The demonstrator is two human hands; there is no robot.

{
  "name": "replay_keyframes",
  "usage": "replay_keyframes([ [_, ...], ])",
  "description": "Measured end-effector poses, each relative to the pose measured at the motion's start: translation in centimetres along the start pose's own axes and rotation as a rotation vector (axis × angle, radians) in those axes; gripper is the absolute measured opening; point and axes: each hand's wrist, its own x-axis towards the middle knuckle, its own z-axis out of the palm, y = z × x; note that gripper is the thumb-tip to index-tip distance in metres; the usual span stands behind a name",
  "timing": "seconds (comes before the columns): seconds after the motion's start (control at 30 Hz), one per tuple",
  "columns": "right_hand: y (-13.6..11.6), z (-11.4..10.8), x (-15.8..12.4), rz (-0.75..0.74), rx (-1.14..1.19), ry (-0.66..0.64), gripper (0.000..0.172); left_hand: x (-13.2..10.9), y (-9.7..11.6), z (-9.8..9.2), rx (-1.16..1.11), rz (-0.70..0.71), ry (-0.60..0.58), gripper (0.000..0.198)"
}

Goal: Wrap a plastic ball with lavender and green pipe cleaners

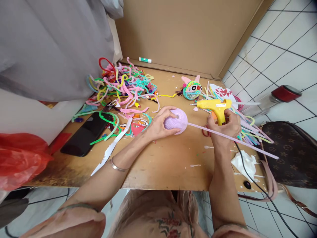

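Left fingers (166,111): curled around the lilac ball (182,116), thumb along its near side, the others over its far-left side.
Right fingers (234,119): wrapped around the grip of the yellow glue gun (212,104), whose nozzle pointed left, near the ball but apart from it.
Lilac ball: about midway between the table's (168,162) near and far edges; whether it touched the wood could not be told.
Lilac strip (250,147): ran from the ball across the right hand (224,128) toward the table's right edge, its far end loose.
Step in hand: probably winding and gluing the strip onto the ball, this length not yet wrapped.
Next move: seemed to call for bringing the nozzle to the ball, then laying the strip down, skin clear of the hot tip.
Far-right corner: an animal-faced ball (192,91) stood toward it.
Far-left corner: a tangled heap of pipe cleaners (123,84); a dark phone (86,134) lay nearer the left edge.
Hard to make out: trigger hidden by the right fingers, ball's underside out of sight, any glue on the tip too small to tell.
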Motion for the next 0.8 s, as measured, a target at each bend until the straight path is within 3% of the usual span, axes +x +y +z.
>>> replay_keyframes([
  [0.1, -1.0, -1.1, -0.2, -0.163, 0.008, 0.008, 0.03, 0.1, 0.0, -0.1, -0.021, -0.001, -0.007, 0.045],
  [0.27, -1.5, -1.9, -0.1, -0.312, 0.046, -0.092, 0.021, 0.1, 0.2, -0.1, -0.022, 0.023, -0.014, 0.044],
  [0.5, -2.0, -2.3, -0.2, -0.376, 0.151, -0.076, 0.02, 0.0, 0.1, -0.1, -0.04, 0.041, 0.0, 0.044],
  [0.8, -2.3, -2.7, -0.5, -0.352, 0.143, -0.177, 0.02, 0.1, 0.3, -0.1, -0.057, -0.008, -0.018, 0.043],
])
